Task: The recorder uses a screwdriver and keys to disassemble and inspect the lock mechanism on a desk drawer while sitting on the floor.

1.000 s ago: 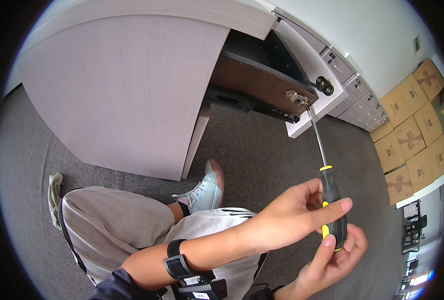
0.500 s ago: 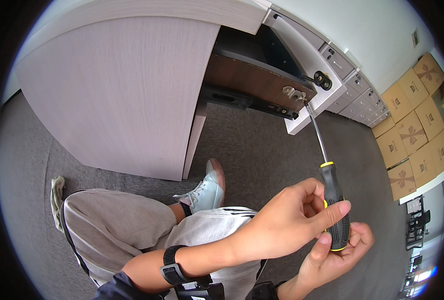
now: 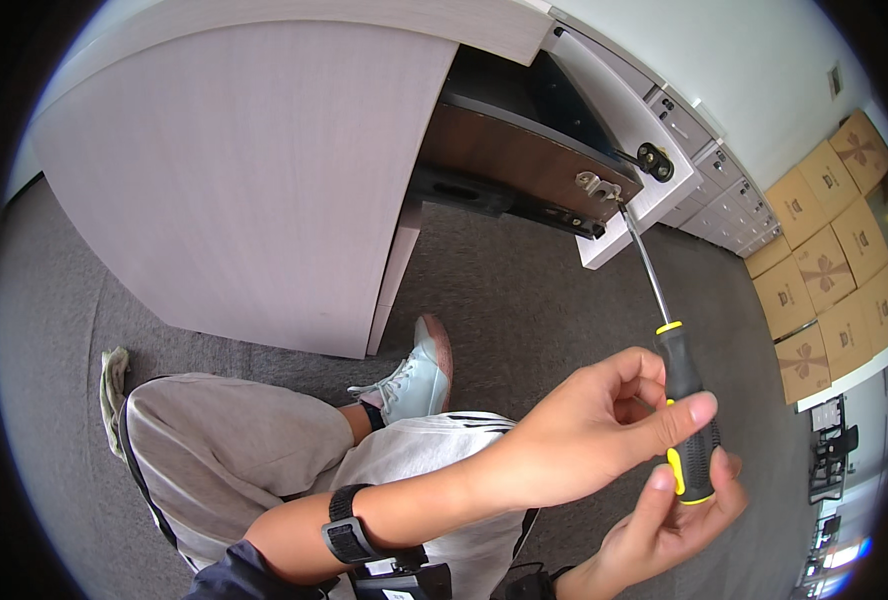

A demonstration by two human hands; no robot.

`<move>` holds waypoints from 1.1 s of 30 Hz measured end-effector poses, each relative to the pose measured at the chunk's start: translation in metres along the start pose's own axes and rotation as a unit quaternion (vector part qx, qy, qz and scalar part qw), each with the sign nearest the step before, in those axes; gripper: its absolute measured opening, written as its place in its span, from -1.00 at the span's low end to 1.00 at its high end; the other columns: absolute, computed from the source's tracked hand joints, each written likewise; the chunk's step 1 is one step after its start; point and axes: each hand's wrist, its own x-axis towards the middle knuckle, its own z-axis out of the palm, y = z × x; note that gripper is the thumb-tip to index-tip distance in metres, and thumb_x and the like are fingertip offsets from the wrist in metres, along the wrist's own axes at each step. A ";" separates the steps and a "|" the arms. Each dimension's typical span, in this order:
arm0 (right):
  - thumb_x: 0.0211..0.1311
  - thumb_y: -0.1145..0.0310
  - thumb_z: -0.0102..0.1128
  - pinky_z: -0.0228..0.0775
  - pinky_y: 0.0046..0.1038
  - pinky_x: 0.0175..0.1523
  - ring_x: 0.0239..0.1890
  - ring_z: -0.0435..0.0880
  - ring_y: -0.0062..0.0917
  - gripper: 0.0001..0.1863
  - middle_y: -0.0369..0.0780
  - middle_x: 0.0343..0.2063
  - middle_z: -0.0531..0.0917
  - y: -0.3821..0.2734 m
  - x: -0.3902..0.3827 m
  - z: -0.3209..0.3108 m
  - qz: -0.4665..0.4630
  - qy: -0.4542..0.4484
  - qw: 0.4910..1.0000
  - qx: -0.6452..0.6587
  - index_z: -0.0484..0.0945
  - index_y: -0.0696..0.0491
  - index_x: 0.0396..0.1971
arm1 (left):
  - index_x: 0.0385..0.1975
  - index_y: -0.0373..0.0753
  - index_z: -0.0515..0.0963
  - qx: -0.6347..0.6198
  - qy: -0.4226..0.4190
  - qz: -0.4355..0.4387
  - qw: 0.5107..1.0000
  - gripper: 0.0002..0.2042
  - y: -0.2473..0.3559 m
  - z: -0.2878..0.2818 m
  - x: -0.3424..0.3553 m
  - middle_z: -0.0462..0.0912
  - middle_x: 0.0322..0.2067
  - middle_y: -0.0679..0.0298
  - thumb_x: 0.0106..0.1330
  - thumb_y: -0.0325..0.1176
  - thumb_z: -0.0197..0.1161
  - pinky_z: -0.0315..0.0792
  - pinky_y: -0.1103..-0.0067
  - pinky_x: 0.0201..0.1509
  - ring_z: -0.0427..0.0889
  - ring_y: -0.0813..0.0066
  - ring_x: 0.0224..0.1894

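A screwdriver (image 3: 694,420) with a black and yellow handle and a long metal shaft is held between both my hands. Fingers and thumb of my left hand (image 3: 604,425) grip the middle of its handle. Lower down, my right hand (image 3: 679,520) pinches the handle's butt end. The shaft's tip meets the drawer's brown side panel (image 3: 524,150) near its front corner, just below a small metal bracket (image 3: 598,186). What sits under the tip is too small to make out. The drawer is pulled out, its pale front (image 3: 679,180) carrying a black lock fitting (image 3: 654,162) on the inner face.
The pale wooden cabinet side (image 3: 234,190) stands at the left. A black slide rail (image 3: 504,203) runs below the drawer. My light shoe (image 3: 419,375) rests on the grey carpet (image 3: 524,300). Stacked cardboard boxes (image 3: 824,265) and grey drawer units (image 3: 729,190) line the far right.
The screwdriver handle has turned, showing more of its yellow strip. Both hands and the drawer sit slightly further right in view, with the tip still at the panel's corner.
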 end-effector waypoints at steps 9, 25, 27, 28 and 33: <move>0.16 -0.02 0.11 0.22 -0.61 -0.38 -0.41 0.39 -0.61 -0.44 -0.22 -0.32 0.38 -0.008 0.004 0.008 0.091 0.064 0.994 -0.012 0.30 0.18 -0.08 | -0.01 -0.30 0.38 0.015 -0.053 0.007 0.998 -0.73 -0.001 -0.008 0.002 0.50 -0.24 0.40 0.38 -0.33 0.05 0.36 0.69 -0.04 0.44 0.75 -0.16; 0.12 0.55 0.01 0.38 -0.51 -0.18 -0.30 0.49 -0.47 -0.68 -0.11 -0.02 0.30 -0.003 0.006 0.005 -0.045 0.007 0.998 -0.033 0.28 0.19 -0.09 | 0.05 -0.32 0.35 -0.142 -0.006 -0.007 0.990 -0.64 0.006 0.003 0.002 0.54 -0.12 0.25 0.29 -0.37 0.17 0.39 0.65 0.01 0.51 0.61 -0.08; 0.10 0.56 0.03 0.37 -0.48 -0.11 -0.23 0.48 -0.44 -0.68 -0.11 -0.01 0.30 0.000 0.005 0.003 -0.056 -0.013 0.998 -0.022 0.28 0.18 -0.11 | 0.01 -0.30 0.37 -0.080 0.026 -0.014 0.996 -0.66 0.004 0.003 0.005 0.55 -0.17 0.28 0.28 -0.35 0.20 0.40 0.68 -0.03 0.51 0.64 -0.13; 0.09 0.57 0.05 0.36 -0.45 -0.03 -0.17 0.48 -0.41 -0.69 -0.11 -0.01 0.29 0.001 0.005 0.003 -0.069 -0.033 0.997 -0.011 0.29 0.17 -0.13 | -0.04 -0.28 0.40 -0.016 0.058 -0.019 0.998 -0.69 0.003 0.002 0.006 0.55 -0.21 0.31 0.26 -0.34 0.22 0.40 0.70 -0.07 0.51 0.67 -0.17; 0.12 0.53 0.05 0.35 -0.50 -0.13 -0.20 0.46 -0.46 -0.72 -0.11 -0.01 0.33 0.002 0.007 0.004 -0.088 -0.019 0.995 -0.032 0.32 0.18 -0.15 | -0.30 -0.24 0.44 -0.067 0.019 0.033 0.997 -0.83 -0.003 -0.004 0.009 0.55 -0.33 0.38 0.25 -0.33 0.25 0.38 0.73 -0.12 0.51 0.71 -0.25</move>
